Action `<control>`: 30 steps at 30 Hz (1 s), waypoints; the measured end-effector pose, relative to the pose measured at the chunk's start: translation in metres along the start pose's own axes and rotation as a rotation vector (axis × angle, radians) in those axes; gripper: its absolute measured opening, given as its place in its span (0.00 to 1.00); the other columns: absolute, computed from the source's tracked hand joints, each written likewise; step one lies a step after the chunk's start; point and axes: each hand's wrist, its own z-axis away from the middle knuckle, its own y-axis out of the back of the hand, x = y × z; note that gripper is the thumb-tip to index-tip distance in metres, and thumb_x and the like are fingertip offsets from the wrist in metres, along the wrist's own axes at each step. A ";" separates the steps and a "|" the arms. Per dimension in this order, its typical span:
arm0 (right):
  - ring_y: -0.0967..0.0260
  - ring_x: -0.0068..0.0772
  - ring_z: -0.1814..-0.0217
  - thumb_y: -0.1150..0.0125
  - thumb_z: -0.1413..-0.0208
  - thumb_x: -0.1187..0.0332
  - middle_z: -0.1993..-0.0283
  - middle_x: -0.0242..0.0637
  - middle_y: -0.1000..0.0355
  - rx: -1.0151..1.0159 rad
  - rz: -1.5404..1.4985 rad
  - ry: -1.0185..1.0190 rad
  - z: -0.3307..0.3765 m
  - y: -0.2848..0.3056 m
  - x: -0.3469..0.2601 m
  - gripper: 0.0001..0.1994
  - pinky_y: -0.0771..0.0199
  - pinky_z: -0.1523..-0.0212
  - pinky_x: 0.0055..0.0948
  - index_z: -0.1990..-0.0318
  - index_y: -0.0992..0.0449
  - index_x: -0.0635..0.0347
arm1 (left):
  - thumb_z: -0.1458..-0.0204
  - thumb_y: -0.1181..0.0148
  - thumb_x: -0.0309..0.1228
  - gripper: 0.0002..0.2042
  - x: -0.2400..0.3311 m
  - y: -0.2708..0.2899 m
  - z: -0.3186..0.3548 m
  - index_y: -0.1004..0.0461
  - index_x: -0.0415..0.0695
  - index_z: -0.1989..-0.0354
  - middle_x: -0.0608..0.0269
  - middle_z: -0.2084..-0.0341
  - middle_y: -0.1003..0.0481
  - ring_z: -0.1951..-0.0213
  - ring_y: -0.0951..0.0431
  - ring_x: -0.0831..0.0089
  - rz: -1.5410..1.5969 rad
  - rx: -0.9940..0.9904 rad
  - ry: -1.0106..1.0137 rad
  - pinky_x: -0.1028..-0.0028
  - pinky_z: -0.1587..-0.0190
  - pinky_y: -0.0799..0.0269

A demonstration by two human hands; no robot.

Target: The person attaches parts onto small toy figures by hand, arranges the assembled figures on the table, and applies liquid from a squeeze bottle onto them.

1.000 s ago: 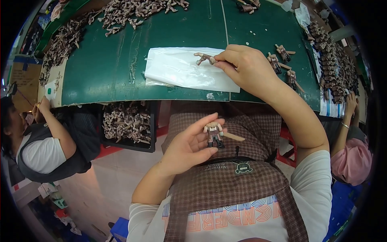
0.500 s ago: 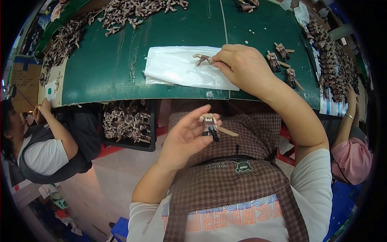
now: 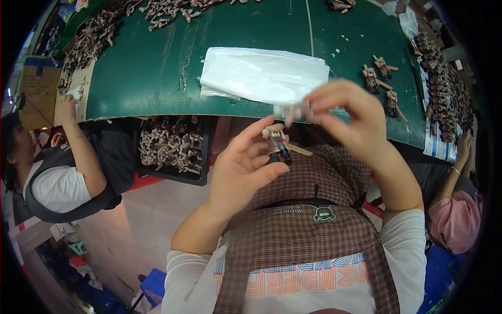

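While my left hand grips the figure upright at frame centre, my right hand pinches a blurred small piece just up-right of its head; a stick juts right.

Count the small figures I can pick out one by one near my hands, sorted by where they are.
Figure in left hand: 1
Figures standing on green table, right side: 3
Blurred small piece in right hand: 1
Total: 5
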 end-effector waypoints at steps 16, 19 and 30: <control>0.24 0.36 0.64 0.31 0.60 0.77 0.56 0.40 0.24 -0.093 0.220 0.248 0.033 -0.009 -0.014 0.13 0.24 0.67 0.29 0.63 0.22 0.61 | 0.53 0.36 0.12 0.36 0.002 -0.015 0.001 0.44 0.34 0.34 0.48 0.39 0.35 0.41 0.30 0.65 -0.047 0.019 0.036 0.69 0.41 0.29; 0.24 0.37 0.64 0.31 0.59 0.76 0.57 0.41 0.24 -0.092 0.257 0.267 0.034 -0.010 -0.014 0.12 0.24 0.67 0.29 0.63 0.22 0.62 | 0.52 0.36 0.12 0.37 0.001 -0.014 0.002 0.45 0.35 0.33 0.51 0.40 0.36 0.42 0.29 0.66 -0.050 0.008 0.026 0.70 0.42 0.28; 0.23 0.39 0.66 0.33 0.59 0.76 0.59 0.48 0.24 -0.044 0.336 0.357 0.038 -0.014 -0.027 0.11 0.23 0.68 0.30 0.64 0.21 0.67 | 0.40 0.43 0.28 0.25 -0.016 0.002 0.001 0.40 0.34 0.35 0.49 0.38 0.35 0.46 0.27 0.67 -0.003 -0.063 -0.160 0.76 0.52 0.26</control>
